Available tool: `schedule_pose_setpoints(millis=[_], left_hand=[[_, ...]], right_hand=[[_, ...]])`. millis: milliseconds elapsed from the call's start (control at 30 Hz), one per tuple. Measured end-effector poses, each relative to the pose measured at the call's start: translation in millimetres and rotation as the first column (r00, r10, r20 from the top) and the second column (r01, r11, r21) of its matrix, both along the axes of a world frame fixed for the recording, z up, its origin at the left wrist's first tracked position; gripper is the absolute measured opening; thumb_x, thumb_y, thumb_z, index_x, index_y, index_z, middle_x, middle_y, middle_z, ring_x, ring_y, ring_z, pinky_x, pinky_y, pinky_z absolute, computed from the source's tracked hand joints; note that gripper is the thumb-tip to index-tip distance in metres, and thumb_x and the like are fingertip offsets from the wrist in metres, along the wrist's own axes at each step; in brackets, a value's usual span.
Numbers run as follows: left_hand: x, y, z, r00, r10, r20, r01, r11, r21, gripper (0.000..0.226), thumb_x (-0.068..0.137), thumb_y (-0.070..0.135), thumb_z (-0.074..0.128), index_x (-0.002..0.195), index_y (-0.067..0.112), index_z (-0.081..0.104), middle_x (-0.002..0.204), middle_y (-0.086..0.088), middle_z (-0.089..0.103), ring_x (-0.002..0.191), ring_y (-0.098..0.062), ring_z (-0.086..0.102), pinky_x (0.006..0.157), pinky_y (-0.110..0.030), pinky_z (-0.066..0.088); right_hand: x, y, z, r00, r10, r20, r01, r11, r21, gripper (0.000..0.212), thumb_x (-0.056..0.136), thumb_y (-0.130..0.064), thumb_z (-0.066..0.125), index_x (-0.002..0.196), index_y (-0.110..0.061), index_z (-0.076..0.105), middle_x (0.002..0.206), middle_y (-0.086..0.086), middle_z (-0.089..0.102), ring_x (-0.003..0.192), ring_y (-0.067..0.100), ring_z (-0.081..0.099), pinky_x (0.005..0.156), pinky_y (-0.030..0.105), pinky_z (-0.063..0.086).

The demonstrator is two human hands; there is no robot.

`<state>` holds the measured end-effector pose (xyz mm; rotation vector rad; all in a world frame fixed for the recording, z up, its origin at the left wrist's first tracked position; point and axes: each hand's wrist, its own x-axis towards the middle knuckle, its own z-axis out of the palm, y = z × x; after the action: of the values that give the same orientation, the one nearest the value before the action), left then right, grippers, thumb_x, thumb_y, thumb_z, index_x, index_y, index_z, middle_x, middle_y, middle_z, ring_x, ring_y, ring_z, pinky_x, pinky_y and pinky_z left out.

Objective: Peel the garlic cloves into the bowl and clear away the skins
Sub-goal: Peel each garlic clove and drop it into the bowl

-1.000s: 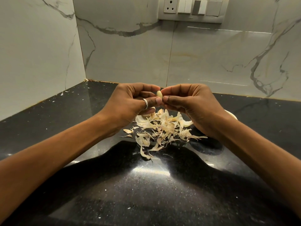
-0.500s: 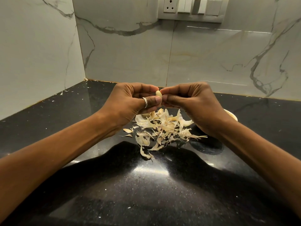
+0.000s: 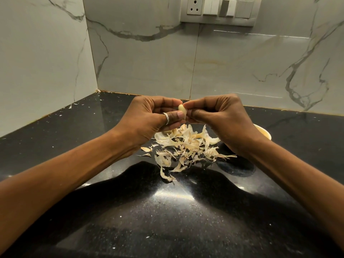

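A pale garlic clove (image 3: 182, 108) is pinched between the fingertips of both hands, held above the counter. My left hand (image 3: 152, 118), with a ring on the thumb, grips it from the left. My right hand (image 3: 221, 118) pinches it from the right. Under the hands lies a loose pile of dry garlic skins (image 3: 186, 148) on the black counter. A cream bowl (image 3: 264, 134) sits behind my right wrist, mostly hidden; only part of its rim shows.
The black speckled countertop (image 3: 167, 211) runs into a corner of white marble walls. A switch and socket panel (image 3: 217, 11) is on the back wall. Small skin flakes (image 3: 74, 105) dot the counter at the left wall.
Both hands have risen slightly with the clove between them, and a little more of the clove shows. The pile of skins has not moved.
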<state>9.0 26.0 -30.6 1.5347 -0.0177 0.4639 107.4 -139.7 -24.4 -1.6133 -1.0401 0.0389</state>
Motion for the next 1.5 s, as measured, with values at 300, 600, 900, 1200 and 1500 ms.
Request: schedule_pose_setpoints(millis=[300, 600, 900, 1200, 1500], left_hand=[[1.5, 1.6, -0.9, 1.0, -0.002, -0.011, 0.002, 1.0, 0.003, 0.028, 0.084, -0.008, 0.069, 0.11, 0.004, 0.07, 0.094, -0.01, 0.078, 0.086, -0.02, 0.076, 0.065, -0.019, 0.059], [1.4, 1.6, -3.2, 1.0, 0.006, 0.013, -0.007, 0.994, 0.113, 0.027, 0.085, -0.006, 0.069, 0.109, 0.006, 0.07, 0.099, -0.013, 0.077, 0.091, -0.022, 0.076, 0.068, -0.02, 0.059], [2.9, 3.5, -5.2, 1.0, 0.016, 0.015, -0.018, 0.989, 0.15, 0.027, 0.088, -0.004, 0.068, 0.115, 0.004, 0.066, 0.1, -0.014, 0.076, 0.092, -0.026, 0.076, 0.072, -0.026, 0.061], [4.5, 3.5, -6.1, 0.999, 0.035, 0.011, -0.036, 0.992, 0.119, 0.023, 0.094, -0.002, 0.062, 0.116, 0.005, 0.063, 0.097, -0.012, 0.075, 0.088, -0.021, 0.076, 0.07, -0.028, 0.061], [7.4, 7.6, -4.6, 0.998, 0.064, 0.028, -0.065, 0.996, 0.061, 0.015, 0.098, 0.001, 0.058, 0.111, 0.005, 0.064, 0.088, -0.008, 0.073, 0.082, -0.019, 0.072, 0.077, -0.038, 0.063]], right_hand=[[1.0, 1.4, -0.4, 0.999, -0.027, -0.028, 0.027, 1.0, -0.003, 0.016, 0.094, -0.002, 0.065, 0.105, -0.007, 0.075, 0.1, 0.009, 0.077, 0.09, 0.018, 0.076, 0.082, 0.025, 0.06], [-0.7, 2.1, -1.0, 0.999, -0.02, -0.047, 0.021, 1.0, 0.011, 0.02, 0.089, -0.003, 0.071, 0.108, 0.002, 0.073, 0.1, 0.013, 0.077, 0.088, 0.021, 0.076, 0.077, 0.025, 0.061], [-3.9, 3.8, 0.0, 0.996, -0.04, -0.081, 0.042, 0.999, 0.014, 0.019, 0.088, 0.002, 0.072, 0.106, -0.003, 0.07, 0.097, 0.012, 0.076, 0.084, 0.019, 0.076, 0.072, 0.023, 0.06], [-5.0, 3.8, 0.9, 0.995, -0.064, -0.076, 0.065, 0.998, 0.004, 0.019, 0.089, 0.002, 0.071, 0.106, -0.003, 0.067, 0.093, 0.014, 0.075, 0.079, 0.02, 0.075, 0.07, 0.022, 0.06], [-3.1, 2.7, -0.5, 0.995, -0.084, -0.053, 0.084, 0.996, -0.002, 0.01, 0.093, -0.001, 0.067, 0.101, -0.006, 0.07, 0.091, 0.013, 0.074, 0.075, 0.015, 0.073, 0.07, 0.022, 0.059]])
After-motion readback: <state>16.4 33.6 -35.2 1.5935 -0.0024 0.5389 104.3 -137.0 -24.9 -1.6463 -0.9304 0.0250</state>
